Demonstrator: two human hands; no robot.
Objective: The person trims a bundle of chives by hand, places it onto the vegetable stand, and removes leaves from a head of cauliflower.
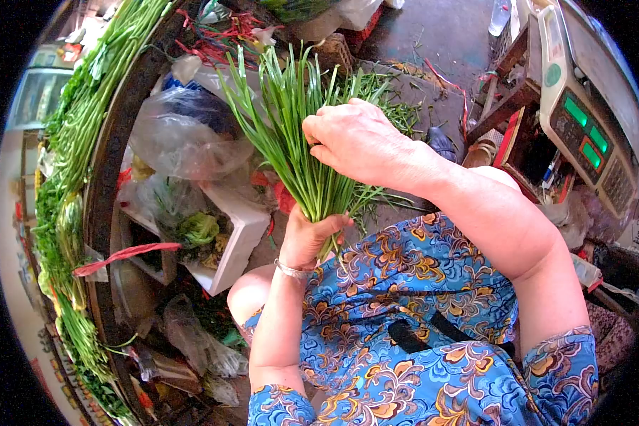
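Note:
My left hand (pixel 309 240) is closed around the lower stems of a bunch of garlic chives (pixel 280 128), holding it upright above my lap. The long flat green leaves fan out upward from the fist. Across the upper right side of the bunch lies my right hand (pixel 362 138), its fingers curled in a pinch among the leaves. Its fingertips are partly hidden, so I cannot see how many leaves they grip. Loose green leaves (pixel 397 113) lie on the floor behind the right hand.
A scale (pixel 582 121) with green lit displays stands at the right. Along the left runs a curved shelf edge (pixel 110 142) with bundled greens (pixel 96 106). A white foam box (pixel 238 245), plastic bags (pixel 184 131) and red ties (pixel 220 35) lie below it.

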